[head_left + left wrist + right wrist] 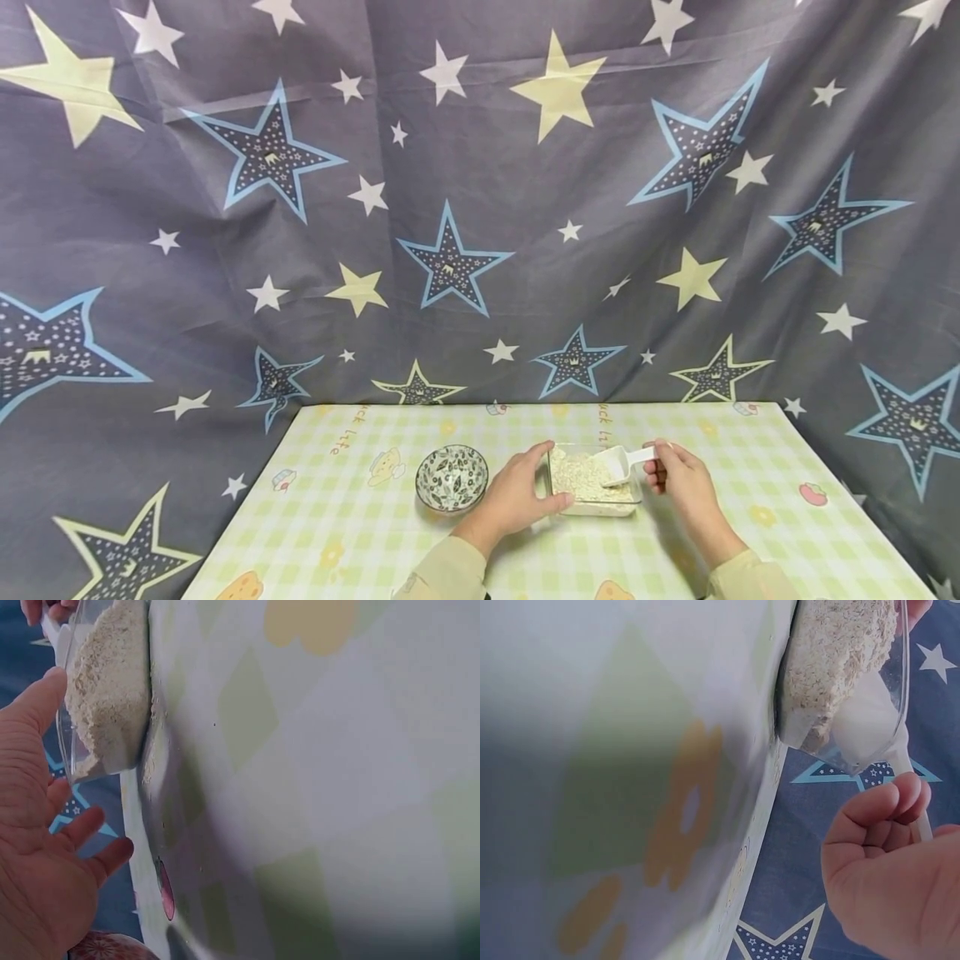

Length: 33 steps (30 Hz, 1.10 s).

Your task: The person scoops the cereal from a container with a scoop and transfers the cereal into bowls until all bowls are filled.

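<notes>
A clear rectangular glass container (600, 508) stands on the table, with pale oat-like flakes (576, 478) inside. My left hand (516, 493) holds the container's left end, thumb at the near rim and fingers toward the far corner. In the left wrist view the thumb (46, 694) touches the rim, while some fingers spread beside the glass. My right hand (686, 483) grips the handle of a white scoop (617, 465). The scoop's head lies in the container's right part, against the flakes; the right wrist view shows the scoop (866, 716) through the glass, the fingers curled round its handle.
A patterned bowl (452, 477) with a dark rim stands left of the container, close to my left hand. Under everything lies a green-checked tablecloth (360, 533). A grey curtain with stars (480, 333) hangs behind the table's far edge.
</notes>
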{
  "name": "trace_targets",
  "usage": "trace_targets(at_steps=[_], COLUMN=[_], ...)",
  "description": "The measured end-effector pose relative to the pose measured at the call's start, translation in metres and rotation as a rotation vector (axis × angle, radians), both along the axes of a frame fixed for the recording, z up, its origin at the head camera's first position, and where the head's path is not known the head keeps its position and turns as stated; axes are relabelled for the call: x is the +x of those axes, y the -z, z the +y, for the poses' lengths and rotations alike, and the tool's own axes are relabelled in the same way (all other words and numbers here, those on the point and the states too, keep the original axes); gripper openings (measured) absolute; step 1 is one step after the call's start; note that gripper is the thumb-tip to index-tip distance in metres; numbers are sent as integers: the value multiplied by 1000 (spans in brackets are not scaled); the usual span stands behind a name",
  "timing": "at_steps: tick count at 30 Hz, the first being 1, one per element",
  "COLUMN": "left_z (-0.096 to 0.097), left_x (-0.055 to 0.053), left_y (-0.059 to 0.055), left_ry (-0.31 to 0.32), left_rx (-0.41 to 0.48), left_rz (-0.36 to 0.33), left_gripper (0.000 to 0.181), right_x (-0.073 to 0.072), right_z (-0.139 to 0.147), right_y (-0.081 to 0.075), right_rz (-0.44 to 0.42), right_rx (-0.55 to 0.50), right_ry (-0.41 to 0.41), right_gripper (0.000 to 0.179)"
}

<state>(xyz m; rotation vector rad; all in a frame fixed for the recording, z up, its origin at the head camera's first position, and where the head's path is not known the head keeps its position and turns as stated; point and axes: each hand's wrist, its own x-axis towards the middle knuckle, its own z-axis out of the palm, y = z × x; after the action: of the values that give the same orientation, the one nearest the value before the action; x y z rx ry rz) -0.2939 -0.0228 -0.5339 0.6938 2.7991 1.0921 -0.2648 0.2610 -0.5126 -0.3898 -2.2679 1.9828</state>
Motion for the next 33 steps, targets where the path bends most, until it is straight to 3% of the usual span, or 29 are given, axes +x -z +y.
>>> trace_targets(at_steps=[14, 24, 33], left_z=[0, 0, 0], left_x=[0, 0, 0], left_y=[-2, -3, -3], left_ry=[5, 9, 16], left_rx=[-21, -29, -33], left_rz=[-32, -27, -26], left_gripper=[93, 93, 93], right_x=[7, 6, 8], right_z=[-4, 11, 16], right_y=[-10, -6, -1], right_rz=[50, -35, -89], right_rx=[39, -195, -284], right_ry=[44, 22, -41], right_gripper=[49, 42, 41])
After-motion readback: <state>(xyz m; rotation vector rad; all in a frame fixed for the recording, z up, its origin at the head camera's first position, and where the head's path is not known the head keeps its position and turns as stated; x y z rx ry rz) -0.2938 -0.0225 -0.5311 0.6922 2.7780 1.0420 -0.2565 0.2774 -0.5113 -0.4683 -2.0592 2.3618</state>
